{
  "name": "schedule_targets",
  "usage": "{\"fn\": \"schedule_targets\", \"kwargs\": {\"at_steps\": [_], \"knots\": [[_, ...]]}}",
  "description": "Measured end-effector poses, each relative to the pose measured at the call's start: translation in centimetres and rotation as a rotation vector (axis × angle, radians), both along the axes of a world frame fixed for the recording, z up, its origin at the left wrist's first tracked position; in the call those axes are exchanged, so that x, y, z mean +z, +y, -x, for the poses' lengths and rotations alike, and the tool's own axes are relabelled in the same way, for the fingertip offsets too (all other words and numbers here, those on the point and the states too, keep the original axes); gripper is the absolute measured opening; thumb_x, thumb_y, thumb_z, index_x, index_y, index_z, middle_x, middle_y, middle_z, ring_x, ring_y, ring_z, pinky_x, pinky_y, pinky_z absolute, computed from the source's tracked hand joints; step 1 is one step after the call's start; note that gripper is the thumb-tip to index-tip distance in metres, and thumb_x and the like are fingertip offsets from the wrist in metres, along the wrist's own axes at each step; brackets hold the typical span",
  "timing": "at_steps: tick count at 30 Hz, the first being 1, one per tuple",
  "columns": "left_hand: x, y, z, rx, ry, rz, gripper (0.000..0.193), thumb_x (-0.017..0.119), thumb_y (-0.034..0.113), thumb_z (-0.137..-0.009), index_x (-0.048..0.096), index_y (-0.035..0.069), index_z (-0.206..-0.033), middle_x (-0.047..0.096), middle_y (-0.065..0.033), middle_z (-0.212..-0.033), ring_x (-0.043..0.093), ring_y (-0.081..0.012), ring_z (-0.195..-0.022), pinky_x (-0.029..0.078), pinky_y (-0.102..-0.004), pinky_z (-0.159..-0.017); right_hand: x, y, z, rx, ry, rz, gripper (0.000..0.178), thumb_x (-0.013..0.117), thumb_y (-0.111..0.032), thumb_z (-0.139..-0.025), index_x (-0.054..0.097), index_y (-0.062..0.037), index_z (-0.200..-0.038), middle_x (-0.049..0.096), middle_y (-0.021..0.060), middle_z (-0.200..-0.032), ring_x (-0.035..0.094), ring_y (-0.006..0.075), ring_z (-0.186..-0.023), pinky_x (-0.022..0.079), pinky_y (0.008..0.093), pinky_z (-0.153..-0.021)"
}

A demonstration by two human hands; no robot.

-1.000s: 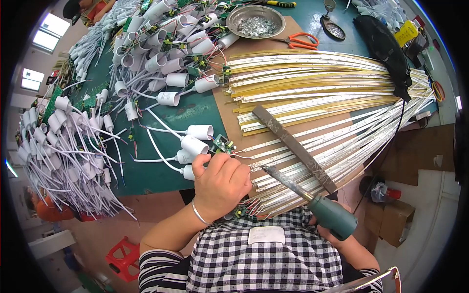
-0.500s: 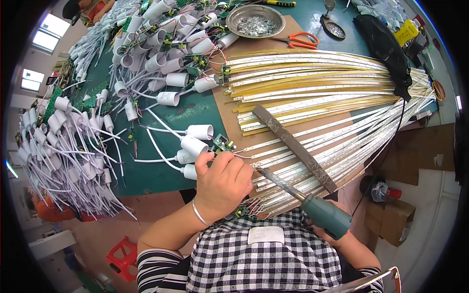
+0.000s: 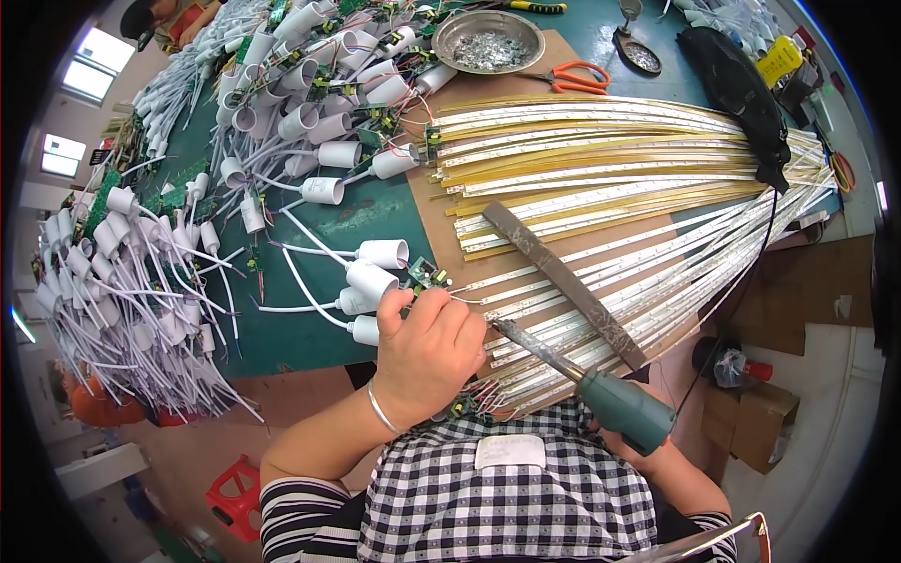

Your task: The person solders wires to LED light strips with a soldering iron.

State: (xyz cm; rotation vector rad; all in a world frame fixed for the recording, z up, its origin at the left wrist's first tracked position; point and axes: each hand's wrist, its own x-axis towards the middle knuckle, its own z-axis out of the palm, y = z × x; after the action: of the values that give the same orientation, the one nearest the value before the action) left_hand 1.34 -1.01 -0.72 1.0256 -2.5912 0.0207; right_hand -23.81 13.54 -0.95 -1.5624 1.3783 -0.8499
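My left hand (image 3: 432, 347) is closed in a pinch at the ends of white LED strips (image 3: 526, 311); its fingertips and what they grip are hidden. My right hand (image 3: 617, 448), mostly covered by the handle, grips a soldering iron (image 3: 624, 410) with a dark green handle. The iron's tip meets the strip ends right beside my left fingertips. Just beyond my left hand lies a small green circuit board (image 3: 428, 273), its thin wires running toward the strips. White lamp caps (image 3: 373, 279) with white cables lie to its left. A flat grey-brown bar (image 3: 563, 281) rests across the strips.
Piles of white caps with boards (image 3: 300, 117) and cables (image 3: 141, 300) cover the table's left side. At the back are a metal bowl (image 3: 488, 42) of solder scraps, orange-handled scissors (image 3: 577, 77) and yellow-backed strips (image 3: 582, 141). A black cord (image 3: 718, 342) hangs at right.
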Motion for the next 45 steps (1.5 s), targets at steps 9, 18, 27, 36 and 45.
{"fn": "schedule_targets", "kwargs": {"at_steps": [9, 18, 27, 36, 45], "knots": [[0.0, -0.1, 0.1, -0.005, -0.006, -0.001, 0.016, 0.069, 0.016, -0.065, 0.058, 0.014, -0.077, 0.055, 0.0011, -0.081, 0.054, -0.0182, -0.09, 0.028, -0.0432, -0.091, 0.0, 0.3, 0.2, -0.003, 0.047, 0.051, 0.025, 0.059, -0.014, -0.082, 0.059, 0.0023, -0.102, 0.065, 0.0078, -0.077, 0.066, 0.016, -0.066, 0.053, 0.0292, -0.062], [-0.3, -0.3, -0.1, -0.025, 0.032, 0.005, 0.012, 0.067, 0.021, -0.069, 0.058, 0.015, -0.075, 0.055, 0.0006, -0.079, 0.052, -0.0176, -0.092, 0.028, -0.043, -0.094, 3.6, -1.4, 3.6, -0.533, -0.294, 0.279, 0.03, 0.051, -0.011, -0.093, 0.054, 0.002, -0.12, 0.063, 0.0055, -0.073, 0.056, 0.0109, -0.057, 0.043, 0.0241, -0.051], [0.1, -0.1, 0.0, -0.026, 0.021, -0.013, 0.013, 0.067, 0.019, -0.07, 0.059, 0.013, -0.077, 0.056, -0.0005, -0.08, 0.052, -0.0189, -0.092, 0.027, -0.0433, -0.095, 8.0, -16.8, 10.0, -0.791, -0.191, 0.556, 0.031, 0.055, -0.024, -0.094, 0.06, -0.0039, -0.117, 0.058, 0.0043, -0.063, 0.054, 0.0092, -0.052, 0.041, 0.0223, -0.045], [0.1, 0.3, -0.5, 0.008, -0.016, -0.035, 0.02, 0.07, 0.023, -0.068, 0.059, 0.013, -0.08, 0.056, -0.0005, -0.087, 0.051, -0.0195, -0.094, 0.029, -0.0457, -0.092, 8.0, -21.3, 13.3, -0.731, -0.065, 0.433, 0.026, 0.067, -0.027, -0.089, 0.064, -0.0086, -0.107, 0.052, -0.0023, -0.059, 0.046, 0.0051, -0.043, 0.032, 0.0217, -0.037], [-0.7, 0.4, -0.3, 0.044, 0.024, 0.061, 0.006, 0.061, 0.02, -0.072, 0.059, 0.015, -0.075, 0.053, 0.0009, -0.079, 0.051, -0.0175, -0.091, 0.028, -0.0395, -0.093, 6.2, -10.5, 10.9, -0.687, -0.184, 0.411, 0.038, 0.051, -0.024, -0.094, 0.057, 0.0034, -0.119, 0.058, 0.0044, -0.067, 0.049, 0.0071, -0.051, 0.035, 0.02, -0.043]]}}
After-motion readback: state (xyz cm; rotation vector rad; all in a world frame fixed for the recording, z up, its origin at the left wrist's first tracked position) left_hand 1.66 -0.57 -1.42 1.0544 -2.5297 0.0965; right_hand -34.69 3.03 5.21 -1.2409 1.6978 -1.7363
